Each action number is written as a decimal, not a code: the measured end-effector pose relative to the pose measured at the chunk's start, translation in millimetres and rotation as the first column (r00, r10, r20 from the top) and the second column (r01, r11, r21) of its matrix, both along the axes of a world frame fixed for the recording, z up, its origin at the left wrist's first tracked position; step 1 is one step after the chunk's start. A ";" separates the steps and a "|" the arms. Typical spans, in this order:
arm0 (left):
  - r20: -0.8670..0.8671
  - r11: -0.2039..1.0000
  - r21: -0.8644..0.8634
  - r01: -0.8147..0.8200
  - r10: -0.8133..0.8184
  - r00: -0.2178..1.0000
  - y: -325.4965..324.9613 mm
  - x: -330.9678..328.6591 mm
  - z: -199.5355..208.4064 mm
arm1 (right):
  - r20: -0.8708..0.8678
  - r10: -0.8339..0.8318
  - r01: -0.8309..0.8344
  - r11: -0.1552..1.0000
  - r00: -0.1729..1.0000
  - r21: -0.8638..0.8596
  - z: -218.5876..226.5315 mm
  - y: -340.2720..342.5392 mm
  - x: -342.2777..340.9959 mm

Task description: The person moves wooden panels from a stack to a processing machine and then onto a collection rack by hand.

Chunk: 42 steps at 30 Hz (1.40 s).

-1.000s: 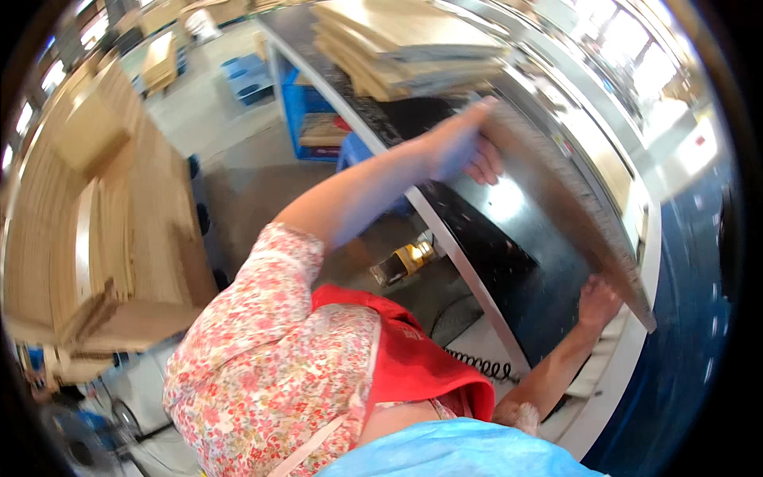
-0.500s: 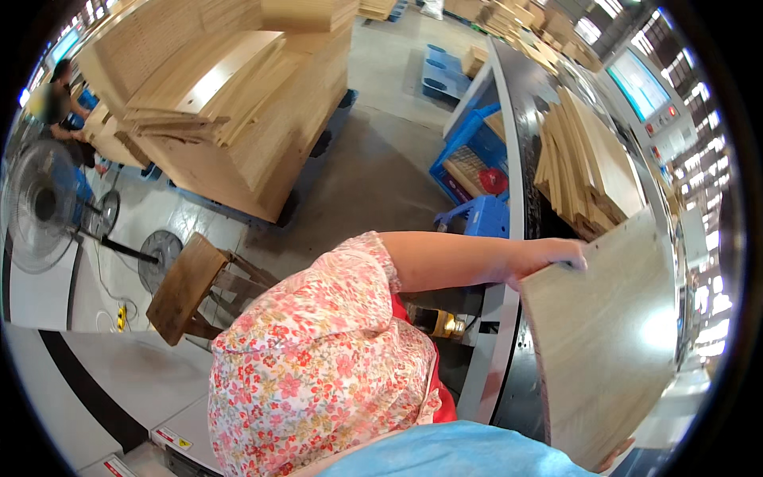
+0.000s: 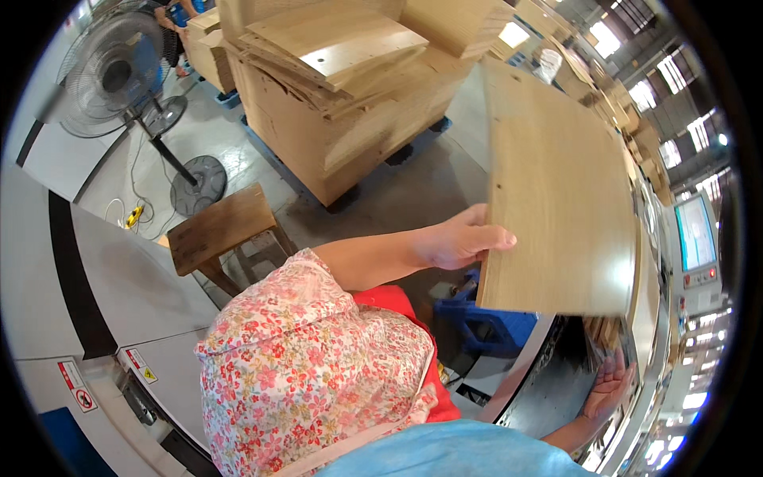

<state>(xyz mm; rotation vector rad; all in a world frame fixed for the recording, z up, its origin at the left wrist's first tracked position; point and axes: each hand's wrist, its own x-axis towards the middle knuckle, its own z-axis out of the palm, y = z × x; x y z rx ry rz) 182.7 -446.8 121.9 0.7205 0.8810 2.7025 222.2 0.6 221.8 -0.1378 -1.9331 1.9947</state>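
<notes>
A flat light-wood panel (image 3: 560, 183) with small holes along its edge is held up in front of me. My left hand (image 3: 465, 238) is closed on its near left edge, the thumb lying over its face. My right hand (image 3: 610, 387) is open, palm up and fingers apart, below the panel's lower right corner and apart from it. Beneath that hand runs a dark machine bed (image 3: 548, 401). A stack of panels (image 3: 602, 332) is partly hidden behind the held one.
Wood panels (image 3: 342, 36) lie on a large stack on a blue pallet (image 3: 274, 155). A wooden stool (image 3: 218, 226) and a standing fan (image 3: 115, 75) are to the left. A blue plastic stool (image 3: 497, 326) stands beside the machine. A screen (image 3: 695, 230) is at right.
The panel has swung up and to the left with my left hand. My right hand has come off its lower edge and now shows open. The view has turned left.
</notes>
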 end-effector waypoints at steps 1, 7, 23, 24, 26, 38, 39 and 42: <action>-0.009 0.993 -0.042 -0.110 0.110 0.994 -7.4 -5.1 -5.0 | 0.028 0.019 -0.019 1.000 0.999 -0.013 -13.6 -4.3 -10.1; -0.013 0.778 -0.125 -0.615 0.619 0.785 -42.3 -54.6 -43.3 | 0.061 0.123 -0.131 0.978 0.991 0.161 -35.1 -51.9 -17.5; 0.216 0.714 -0.503 -0.487 0.650 0.729 -135.1 -212.9 -77.7 | 0.209 -0.006 -0.105 0.849 0.978 0.518 -38.9 -85.2 -0.9; 0.355 0.767 -0.481 -0.426 0.614 0.705 -139.9 -226.2 -80.5 | 0.213 -0.042 -0.081 0.840 0.976 0.537 -38.5 -90.0 -2.8; 0.266 0.739 -0.534 -0.410 0.608 0.748 -198.6 -239.9 -101.0 | 0.177 -0.101 -0.030 0.785 0.979 0.618 -37.6 -105.4 -25.6; 0.391 0.847 -0.447 -0.287 0.474 0.789 -212.2 -274.2 -117.7 | -0.589 -0.406 0.537 -0.246 0.698 0.807 -20.9 0.1 -99.7; 0.426 0.877 -0.422 -0.231 0.417 0.803 -206.1 -271.6 -128.6 | -0.504 -0.451 0.461 -0.210 0.737 0.862 -15.8 -2.8 -104.0; 0.489 0.898 -0.430 -0.099 0.323 0.810 -159.1 -244.2 -138.1 | -0.305 -0.539 0.277 -0.135 0.786 0.951 -8.0 -0.9 -94.4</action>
